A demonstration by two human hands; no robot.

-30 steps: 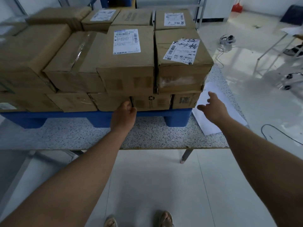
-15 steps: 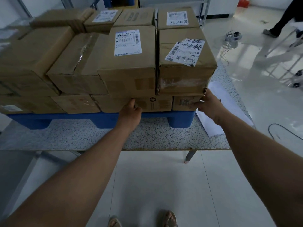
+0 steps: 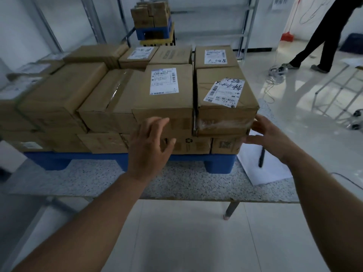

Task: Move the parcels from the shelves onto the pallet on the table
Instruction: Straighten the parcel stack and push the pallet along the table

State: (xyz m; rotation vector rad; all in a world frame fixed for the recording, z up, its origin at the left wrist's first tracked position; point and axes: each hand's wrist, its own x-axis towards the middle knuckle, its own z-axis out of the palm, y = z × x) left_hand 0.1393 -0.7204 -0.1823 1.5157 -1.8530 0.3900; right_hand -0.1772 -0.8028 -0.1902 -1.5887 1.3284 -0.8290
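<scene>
Several brown cardboard parcels are stacked in two layers on a blue pallet (image 3: 82, 160) that stands on a speckled table (image 3: 176, 183). The front right top parcel (image 3: 224, 95) carries a tilted white label with handwriting. My right hand (image 3: 269, 134) lies against that stack's right front corner with straight fingers. In front of the neighbouring labelled parcel (image 3: 167, 99) my left hand (image 3: 149, 146) hovers with spread fingers and holds nothing. I cannot tell whether it touches the cardboard.
A white sheet (image 3: 263, 167) with a black pen (image 3: 261, 157) lies on the table right of the pallet. Behind stand metal shelves (image 3: 245, 26) and a second loaded blue pallet (image 3: 153, 18). A person's legs (image 3: 322, 36) and floor cables (image 3: 275, 75) are at the far right.
My view tilted up, so the shelves and far pallet appear. My left hand rose from the lower parcel edge and spread open. My right hand moved up to the top parcel's corner.
</scene>
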